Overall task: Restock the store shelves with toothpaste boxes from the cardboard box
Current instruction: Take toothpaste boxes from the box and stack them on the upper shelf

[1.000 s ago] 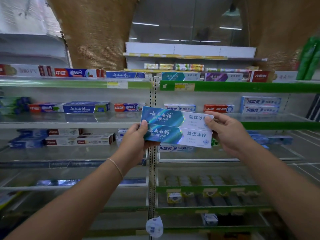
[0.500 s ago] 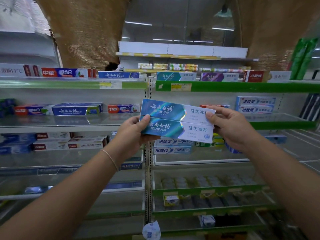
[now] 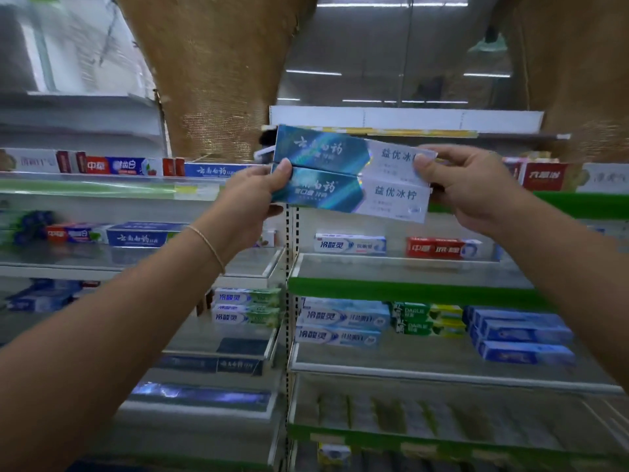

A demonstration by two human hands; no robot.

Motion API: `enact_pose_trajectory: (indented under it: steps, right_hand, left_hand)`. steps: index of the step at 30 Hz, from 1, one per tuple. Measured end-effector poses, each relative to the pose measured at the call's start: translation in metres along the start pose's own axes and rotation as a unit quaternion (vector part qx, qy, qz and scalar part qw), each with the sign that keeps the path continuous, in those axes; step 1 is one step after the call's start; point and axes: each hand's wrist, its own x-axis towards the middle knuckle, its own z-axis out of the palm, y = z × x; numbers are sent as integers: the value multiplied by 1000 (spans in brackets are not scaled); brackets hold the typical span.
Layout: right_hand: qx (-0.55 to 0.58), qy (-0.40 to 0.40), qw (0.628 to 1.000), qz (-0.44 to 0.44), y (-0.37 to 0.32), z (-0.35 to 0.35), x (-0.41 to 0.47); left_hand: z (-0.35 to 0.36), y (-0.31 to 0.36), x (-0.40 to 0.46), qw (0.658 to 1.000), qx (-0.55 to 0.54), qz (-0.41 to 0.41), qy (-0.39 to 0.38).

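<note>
Both hands, the left hand (image 3: 253, 195) and right hand (image 3: 473, 185), are pinching the ends of two stacked toothpaste boxes (image 3: 350, 175), holding them up at the top green-edged shelf (image 3: 578, 204), so setting them flat there is likely coming next.

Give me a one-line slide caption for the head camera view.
Left hand and right hand hold two stacked teal toothpaste boxes up before partly stocked store shelves.
</note>
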Motion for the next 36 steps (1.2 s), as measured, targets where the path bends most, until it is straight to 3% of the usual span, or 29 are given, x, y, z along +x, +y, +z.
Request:
enact_pose_trajectory:
  steps: [10, 36]
  right_hand:
    - [-2, -21, 999, -42, -15, -20, 78]
    - [-12, 97, 994, -46, 19, 5, 172]
  left_hand:
    - [31, 21, 62, 999, -4, 36, 21]
    - [23, -12, 207, 999, -23, 19, -31]
